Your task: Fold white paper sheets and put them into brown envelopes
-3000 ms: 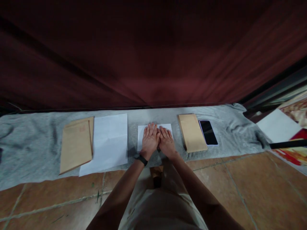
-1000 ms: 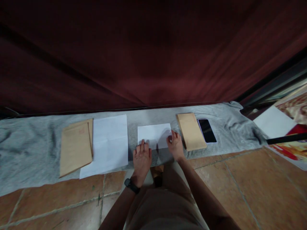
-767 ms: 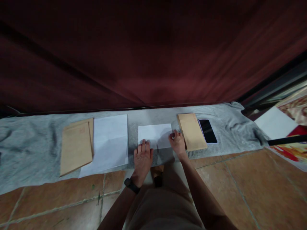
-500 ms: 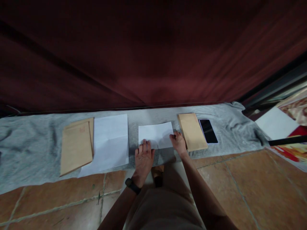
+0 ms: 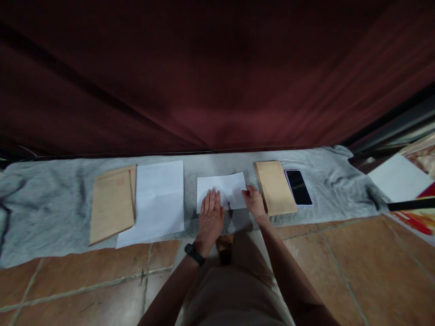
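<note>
My left hand (image 5: 211, 219) now lies farther up the white paper (image 5: 231, 183), fingers (image 5: 212, 199) flat, gripping nothing; to their right, my right hand (image 5: 255, 202) pinches the paper's edge, likely steadying it.

Left grip (image 5: 211, 215): flat, palm down | right grip (image 5: 253, 202): curled into a pinch | forearms (image 5: 290, 271): angled inward

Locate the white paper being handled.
Head view, just below centre: the white paper lies on the grey cloth, under the left hand, its right edge at the right hand.
</note>
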Tool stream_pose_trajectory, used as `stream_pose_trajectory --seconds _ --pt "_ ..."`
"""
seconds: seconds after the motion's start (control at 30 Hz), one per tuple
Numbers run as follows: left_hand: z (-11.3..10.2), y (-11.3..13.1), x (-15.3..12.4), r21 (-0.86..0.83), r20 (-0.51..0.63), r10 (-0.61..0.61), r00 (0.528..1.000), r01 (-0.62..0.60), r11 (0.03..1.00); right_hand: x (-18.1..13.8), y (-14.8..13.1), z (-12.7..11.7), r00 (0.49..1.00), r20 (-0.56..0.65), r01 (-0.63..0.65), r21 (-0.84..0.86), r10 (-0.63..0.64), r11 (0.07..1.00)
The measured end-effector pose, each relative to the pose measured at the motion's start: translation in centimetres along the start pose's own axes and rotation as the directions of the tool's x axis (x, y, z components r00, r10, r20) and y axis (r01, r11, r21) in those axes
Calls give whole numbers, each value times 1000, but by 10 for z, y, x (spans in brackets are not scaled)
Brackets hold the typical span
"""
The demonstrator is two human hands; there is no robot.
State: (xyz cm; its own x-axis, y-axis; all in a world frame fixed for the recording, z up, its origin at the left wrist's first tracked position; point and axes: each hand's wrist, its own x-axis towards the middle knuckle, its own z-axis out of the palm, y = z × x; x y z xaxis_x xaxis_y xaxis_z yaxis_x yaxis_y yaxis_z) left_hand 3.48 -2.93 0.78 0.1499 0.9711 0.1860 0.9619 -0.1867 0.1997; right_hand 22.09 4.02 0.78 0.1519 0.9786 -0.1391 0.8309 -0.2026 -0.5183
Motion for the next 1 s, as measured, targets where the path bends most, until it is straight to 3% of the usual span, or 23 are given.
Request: stream_pose_trajectory --seconds 0.3,0.6,1.0 --pt "21 0 33 -8 32 15 999 -15 1000 -4 -2 -3 998 28 -45 -133 49 990" --pt "24 -14 23 -5 15 14 1000 -14 1000 -4 2 -7 996 76 -35 -155 47 987" --pt "20 -14 22 13 62 61 996 -62 998 -12 3 -8 995 84 -41 -132 53 990"
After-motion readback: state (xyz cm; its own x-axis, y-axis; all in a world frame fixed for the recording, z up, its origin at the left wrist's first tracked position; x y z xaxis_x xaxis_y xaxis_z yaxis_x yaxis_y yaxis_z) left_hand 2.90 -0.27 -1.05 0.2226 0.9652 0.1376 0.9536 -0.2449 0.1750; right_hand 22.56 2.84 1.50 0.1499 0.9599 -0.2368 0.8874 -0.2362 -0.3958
